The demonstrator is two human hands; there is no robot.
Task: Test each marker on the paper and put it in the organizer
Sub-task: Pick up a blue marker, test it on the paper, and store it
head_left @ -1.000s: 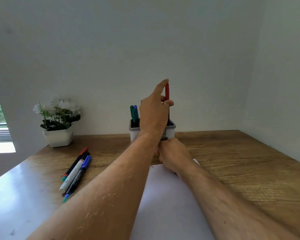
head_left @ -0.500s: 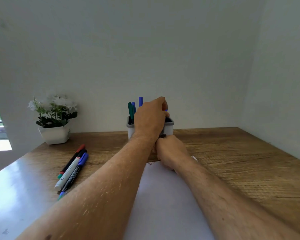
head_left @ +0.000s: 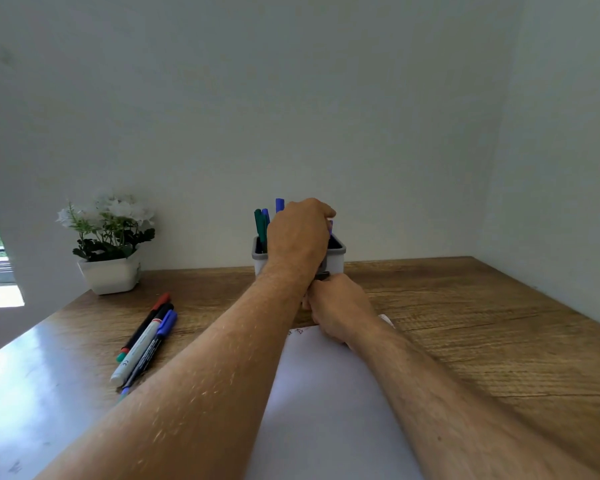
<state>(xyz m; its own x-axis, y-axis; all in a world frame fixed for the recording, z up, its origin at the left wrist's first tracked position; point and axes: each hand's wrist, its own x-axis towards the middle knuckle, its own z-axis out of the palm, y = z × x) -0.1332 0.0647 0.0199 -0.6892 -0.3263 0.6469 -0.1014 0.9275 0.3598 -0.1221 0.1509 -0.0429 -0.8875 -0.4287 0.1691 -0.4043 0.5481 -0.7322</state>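
Observation:
A small white organizer stands at the back of the wooden table, with a green marker and blue markers upright in it. My left hand covers its top, fingers curled down onto the red marker, of which only a sliver shows. My right hand is curled against the organizer's front base, at the far edge of the white paper. Small red marks sit on the paper. Several loose markers lie to the left.
A white pot with white flowers stands at the back left near the wall. A bright window opening is at the far left. White walls close in behind and to the right of the table.
My left hand has come down from above the organizer, lowering the red marker into it until the marker is almost hidden. My right hand has stayed at the organizer's base.

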